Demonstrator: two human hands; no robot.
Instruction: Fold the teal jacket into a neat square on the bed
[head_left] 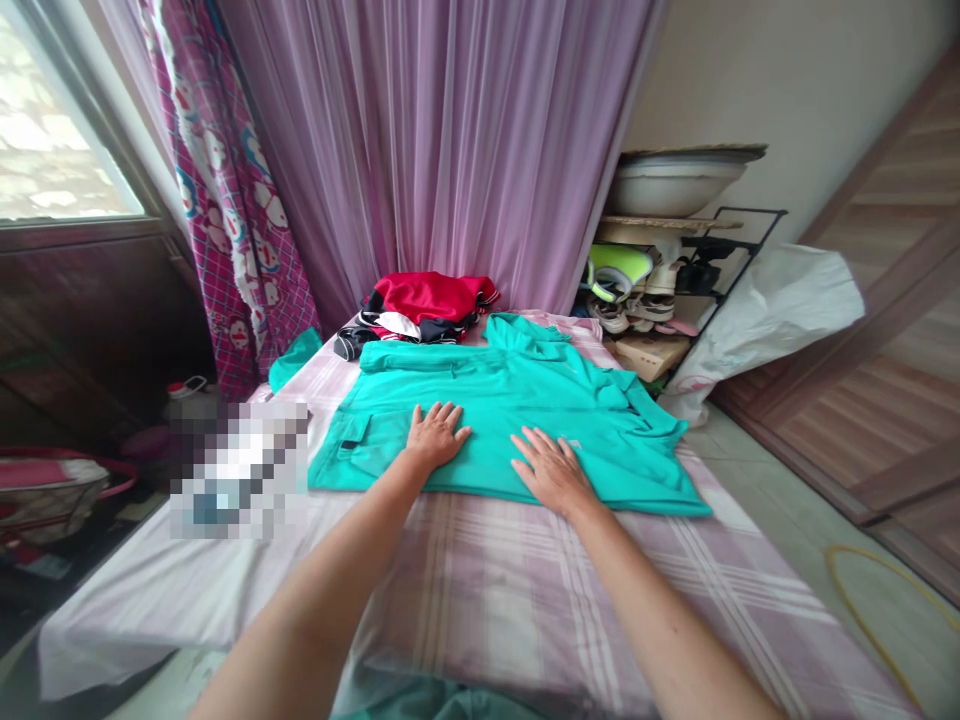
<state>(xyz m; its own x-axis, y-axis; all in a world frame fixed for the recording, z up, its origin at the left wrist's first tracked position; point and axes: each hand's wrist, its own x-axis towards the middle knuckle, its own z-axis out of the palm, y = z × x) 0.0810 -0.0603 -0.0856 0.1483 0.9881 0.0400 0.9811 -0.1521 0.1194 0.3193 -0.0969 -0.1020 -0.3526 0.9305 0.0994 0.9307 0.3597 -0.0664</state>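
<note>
Left hand [437, 435]: open, flat on my green shirt [480, 400]
Right hand [553, 472]: open, flat on it too
Under hands: bed [480, 600]
Past hands: pile of red clothes [427, 298]

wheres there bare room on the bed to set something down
Bare plaid bedsheet runs along the teal shirt's near edge, below your left hand and right hand. Crowded at the far end, where the red clothes pile meets the collar.

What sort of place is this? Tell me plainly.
Most likely a bedroom in a home: a bed with a pink checked sheet, a teal shirt spread out on it, sheer purple curtains behind, and a shoe rack beside it.
</note>
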